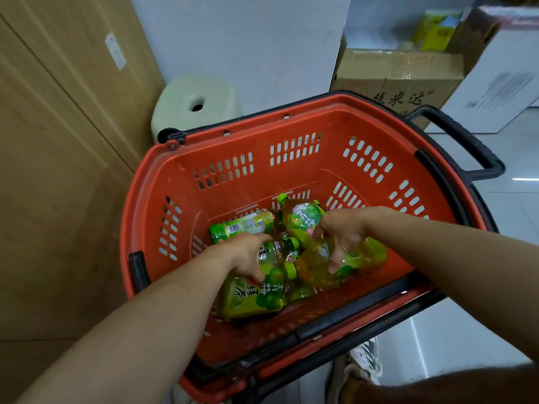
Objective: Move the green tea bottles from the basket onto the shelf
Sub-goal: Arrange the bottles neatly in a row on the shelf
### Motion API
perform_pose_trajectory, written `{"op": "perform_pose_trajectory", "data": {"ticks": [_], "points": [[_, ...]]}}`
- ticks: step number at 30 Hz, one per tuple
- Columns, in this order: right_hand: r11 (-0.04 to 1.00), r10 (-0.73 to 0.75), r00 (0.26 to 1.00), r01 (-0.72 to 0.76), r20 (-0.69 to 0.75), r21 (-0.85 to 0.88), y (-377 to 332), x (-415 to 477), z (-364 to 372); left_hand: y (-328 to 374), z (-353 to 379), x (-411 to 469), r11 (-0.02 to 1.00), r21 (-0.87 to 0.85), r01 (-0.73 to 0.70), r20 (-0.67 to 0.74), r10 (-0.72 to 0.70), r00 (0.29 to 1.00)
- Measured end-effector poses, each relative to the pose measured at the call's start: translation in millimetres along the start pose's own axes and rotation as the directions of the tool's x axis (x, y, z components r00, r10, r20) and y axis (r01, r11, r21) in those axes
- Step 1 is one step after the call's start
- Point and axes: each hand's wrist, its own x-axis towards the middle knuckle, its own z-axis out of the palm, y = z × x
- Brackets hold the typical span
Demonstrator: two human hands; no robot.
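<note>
An orange plastic basket point(294, 135) with black handles holds several green tea bottles lying on their sides. My left hand point(248, 258) reaches into the basket and wraps its fingers around a green-labelled bottle point(277, 260) in the middle of the pile. My right hand point(341, 231) grips another bottle point(358, 260) with a yellow-green label on the right side. One bottle point(242, 225) lies at the back left, one point(300, 217) at the back middle, and a larger one point(253, 295) at the front. No shelf is in view.
A tall brown cardboard wall point(58, 170) stands on the left. A pale plastic stool point(195, 103) sits behind the basket. Cardboard boxes point(402, 74) and a white box point(501, 83) stand at the back right. A shoe point(364, 363) shows on the tiled floor below.
</note>
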Motion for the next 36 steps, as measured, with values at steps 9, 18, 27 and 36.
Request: {"op": "perform_pose_trajectory", "data": {"ticks": [9,18,27,36], "points": [[0.910,0.081,0.980,0.001,-0.180,0.415,25,-3,-5,-15,17,-11,0.975,0.205,0.088,0.080,-0.106,0.991],[0.957,-0.016,1.000,0.020,-0.017,0.290,10,32,14,-16,22,-18,0.979,-0.041,0.199,0.301,-0.178,0.937],[0.999,-0.019,0.974,0.026,0.224,-0.030,-2,37,20,-23,36,-17,0.960,-0.103,0.260,0.374,-0.204,0.905],[0.967,-0.042,0.975,0.094,0.217,-0.235,-1,41,22,-19,30,-20,0.946,-0.154,0.287,0.333,-0.224,0.916]]}}
